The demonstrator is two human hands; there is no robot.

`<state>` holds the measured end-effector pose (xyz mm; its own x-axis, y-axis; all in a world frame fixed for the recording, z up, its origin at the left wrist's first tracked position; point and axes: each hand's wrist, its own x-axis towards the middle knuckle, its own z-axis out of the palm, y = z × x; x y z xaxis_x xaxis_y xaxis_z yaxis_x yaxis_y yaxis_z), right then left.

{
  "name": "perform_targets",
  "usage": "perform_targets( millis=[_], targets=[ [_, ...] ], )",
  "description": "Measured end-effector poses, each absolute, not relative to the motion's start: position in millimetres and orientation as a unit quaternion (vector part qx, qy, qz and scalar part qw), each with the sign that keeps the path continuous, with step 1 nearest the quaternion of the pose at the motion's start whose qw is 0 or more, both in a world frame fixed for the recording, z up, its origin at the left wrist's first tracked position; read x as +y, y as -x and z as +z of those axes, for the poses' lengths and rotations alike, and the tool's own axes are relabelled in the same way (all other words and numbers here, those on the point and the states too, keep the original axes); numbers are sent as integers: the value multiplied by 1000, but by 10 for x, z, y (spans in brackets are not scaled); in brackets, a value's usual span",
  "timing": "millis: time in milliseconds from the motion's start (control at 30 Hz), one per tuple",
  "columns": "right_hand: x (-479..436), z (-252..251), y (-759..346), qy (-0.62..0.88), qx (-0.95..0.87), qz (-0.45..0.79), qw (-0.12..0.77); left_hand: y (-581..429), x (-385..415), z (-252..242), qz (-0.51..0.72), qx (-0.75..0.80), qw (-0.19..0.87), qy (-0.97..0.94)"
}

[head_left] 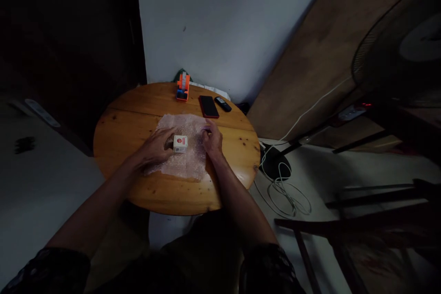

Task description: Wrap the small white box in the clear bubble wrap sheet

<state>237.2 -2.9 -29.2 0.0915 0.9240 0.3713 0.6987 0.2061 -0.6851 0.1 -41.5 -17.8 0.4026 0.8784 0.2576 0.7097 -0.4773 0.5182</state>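
A small white box (180, 144) with a red mark sits near the middle of a sheet of bubble wrap (188, 167) spread on the round wooden table. My left hand (159, 145) rests over the left part of the sheet, thumb and fingers apart at the box's left side. Whether its fingertips touch the box I cannot tell. At the sheet's right edge, my right hand (212, 139) has its fingers curled in and appears to pinch the bubble wrap. Part of that grip is hidden.
An orange tape dispenser (183, 86) stands at the back of the wooden table (113, 142). Beside it lie a smartphone (208, 106) and a small black keypad phone (223, 104). White cable (284, 193) coils on the floor at right, near a standing fan (403, 41) and a dark chair (344, 227).
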Motion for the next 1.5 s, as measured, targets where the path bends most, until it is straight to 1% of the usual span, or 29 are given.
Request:
perform_targets(
  millis=[200,300,367,433,500,567,667,733,833,900,1000,1033,1100,1167,1233,1300,1367,1433,1500],
  targets=[
    [-105,-191,-2334,665,-679,64,305,-18,-431,-179,229,483,156,-830],
    [-188,-116,-2342,647,-688,43,327,-32,-430,-192,220,494,156,-827],
    [-250,-61,-2333,591,-716,73,364,-42,-426,-199,215,494,158,-827],
    [-313,-12,-2297,507,-760,135,383,-49,-420,-204,214,488,156,-832],
    [-371,20,-2240,434,-800,199,363,-48,-415,-202,216,478,154,-837],
    [-408,23,-2190,400,-828,235,313,-44,-416,-193,219,469,159,-841],
    [-407,-23,-2176,411,-834,254,268,-43,-428,-170,219,467,172,-839],
    [-374,-59,-2215,435,-813,269,278,-53,-440,-155,212,474,175,-836],
    [-307,-60,-2335,480,-761,296,320,-75,-456,-147,184,477,169,-843],
    [-268,-20,-2459,525,-723,275,354,-84,-460,-155,166,475,155,-850],
    [-253,35,-2715,592,-681,175,393,-82,-457,-183,148,474,126,-859],
    [-264,37,-2811,614,-671,135,394,-80,-454,-195,144,473,118,-861],
    [-307,11,-2999,667,-649,68,359,-75,-446,-218,136,469,110,-866],
    [-363,-31,-3155,704,-644,42,296,-73,-438,-233,128,466,111,-869],
    [-418,-45,-3244,709,-652,28,267,-70,-432,-235,125,464,112,-870],
    [-471,14,-3234,695,-658,9,288,-63,-428,-227,125,461,112,-871],
    [-529,158,-3097,654,-677,2,337,-50,-429,-216,124,453,117,-875],
    [-594,355,-2823,568,-735,39,368,-40,-431,-212,129,441,124,-879],
    [-642,539,-2435,467,-803,81,362,-44,-432,-222,159,437,142,-874]
  ],
)
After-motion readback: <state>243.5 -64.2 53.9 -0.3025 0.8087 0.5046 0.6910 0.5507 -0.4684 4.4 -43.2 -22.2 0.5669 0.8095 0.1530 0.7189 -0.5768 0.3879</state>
